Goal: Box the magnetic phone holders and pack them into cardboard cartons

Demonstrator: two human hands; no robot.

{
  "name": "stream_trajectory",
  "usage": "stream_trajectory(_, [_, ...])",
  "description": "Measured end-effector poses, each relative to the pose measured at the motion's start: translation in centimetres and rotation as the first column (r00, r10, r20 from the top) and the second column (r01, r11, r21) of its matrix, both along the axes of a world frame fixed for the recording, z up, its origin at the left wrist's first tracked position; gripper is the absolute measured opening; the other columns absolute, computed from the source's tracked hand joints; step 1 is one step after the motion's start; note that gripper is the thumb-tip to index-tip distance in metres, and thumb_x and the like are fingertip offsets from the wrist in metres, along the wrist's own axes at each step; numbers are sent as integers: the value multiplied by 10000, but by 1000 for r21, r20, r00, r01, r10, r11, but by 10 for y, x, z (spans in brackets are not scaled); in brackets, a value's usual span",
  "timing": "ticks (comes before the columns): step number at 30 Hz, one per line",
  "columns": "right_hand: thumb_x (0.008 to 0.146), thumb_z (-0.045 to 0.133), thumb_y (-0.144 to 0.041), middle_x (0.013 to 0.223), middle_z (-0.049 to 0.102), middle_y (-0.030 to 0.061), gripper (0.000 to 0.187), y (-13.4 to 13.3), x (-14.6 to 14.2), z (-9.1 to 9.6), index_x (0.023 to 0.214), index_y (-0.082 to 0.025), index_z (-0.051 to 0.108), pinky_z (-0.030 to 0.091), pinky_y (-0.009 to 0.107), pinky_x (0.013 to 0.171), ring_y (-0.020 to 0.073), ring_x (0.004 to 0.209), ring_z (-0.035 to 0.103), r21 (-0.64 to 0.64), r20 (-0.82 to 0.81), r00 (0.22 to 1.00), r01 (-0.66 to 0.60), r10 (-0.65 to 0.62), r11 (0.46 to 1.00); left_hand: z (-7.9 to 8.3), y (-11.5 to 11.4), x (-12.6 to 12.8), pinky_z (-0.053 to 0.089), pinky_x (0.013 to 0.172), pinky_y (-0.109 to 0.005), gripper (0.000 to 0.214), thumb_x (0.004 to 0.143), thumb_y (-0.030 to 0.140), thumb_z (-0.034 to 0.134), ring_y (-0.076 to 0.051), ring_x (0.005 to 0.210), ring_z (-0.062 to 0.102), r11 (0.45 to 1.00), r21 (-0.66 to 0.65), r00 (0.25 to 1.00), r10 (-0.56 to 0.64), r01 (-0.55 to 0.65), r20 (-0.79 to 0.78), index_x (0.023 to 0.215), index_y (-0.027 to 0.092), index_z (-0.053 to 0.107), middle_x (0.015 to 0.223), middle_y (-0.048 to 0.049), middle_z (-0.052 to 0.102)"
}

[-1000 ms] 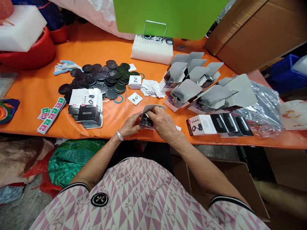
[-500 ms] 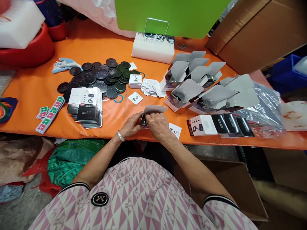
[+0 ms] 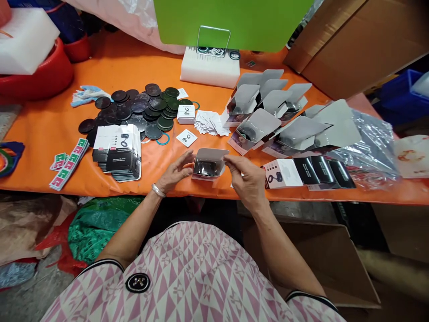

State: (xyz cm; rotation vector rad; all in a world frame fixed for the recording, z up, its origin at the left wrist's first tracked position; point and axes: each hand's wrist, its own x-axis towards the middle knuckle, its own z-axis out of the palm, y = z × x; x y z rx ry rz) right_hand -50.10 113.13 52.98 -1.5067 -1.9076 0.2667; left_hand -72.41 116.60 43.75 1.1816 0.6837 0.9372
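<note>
A small open carton (image 3: 208, 163) with a grey flap raised and a dark glossy insert sits on the orange table's front part, between my hands. My right hand (image 3: 246, 181) pinches its right edge between thumb and fingers. My left hand (image 3: 174, 172) is held just left of it, fingers spread, its fingertips at or very near the carton's left edge. A white card (image 3: 233, 184) shows partly beneath my right hand. A silver bangle (image 3: 158, 190) circles my left wrist.
The orange table (image 3: 47, 143) holds a pile of dark round discs (image 3: 140, 109), a stack of black-and-white cards (image 3: 117, 152), and several open grey cartons (image 3: 258, 127). Flat boxes (image 3: 308, 172) lie front right beside a plastic bag (image 3: 368, 143). A green board (image 3: 231, 22) stands behind.
My hands have moved apart. The right hand has slid to the carton's right edge, and the left has drawn back. The carton's dark insert is now visible, no longer covered by my hands.
</note>
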Motion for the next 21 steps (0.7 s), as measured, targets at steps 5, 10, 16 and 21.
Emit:
stream_trajectory(5, [813, 664, -444, 1088, 684, 75, 419, 11, 8, -41, 1150, -196, 650, 540, 336, 803, 175, 894, 632, -346, -541, 816, 5, -204, 938, 7, -1, 20, 350, 1145, -411, 565, 926, 545, 510, -265, 1319, 501, 990, -62, 991, 129, -126, 42, 1354, 183, 585, 1363, -110, 603])
stream_trajectory(10, [792, 603, -322, 1056, 692, 56, 432, 17, -16, -56, 1199, -181, 634, 526, 365, 875, 185, 926, 627, -412, -602, 774, -93, -195, 906, 20, -5, 49, 474, 938, -329, 432, 880, 369, 538, -199, 1038, 598, 974, -33, 961, 214, -223, -175, 1251, 152, 585, 1120, -61, 681])
stream_trajectory(16, [956, 496, -332, 1357, 597, 103, 375, 11, 4, -47, 1299, -238, 616, 441, 433, 1051, 228, 1247, 546, -26, -168, 890, -434, 424, 901, 15, -5, 47, 480, 933, -331, 376, 818, 352, 617, -201, 1037, 620, 943, -125, 951, 305, -309, -52, 1147, 171, 603, 1125, -83, 672])
stream_trajectory(21, [958, 503, -523, 1474, 494, 140, 512, 1, 17, -51, 1359, -215, 582, 319, 557, 1136, 307, 1422, 362, -50, 242, 888, -391, 391, 919, 7, -7, 21, 434, 1056, -374, 655, 697, 327, 757, -267, 1268, 531, 985, -169, 987, -11, 38, 159, 1311, 209, 565, 1391, -112, 561])
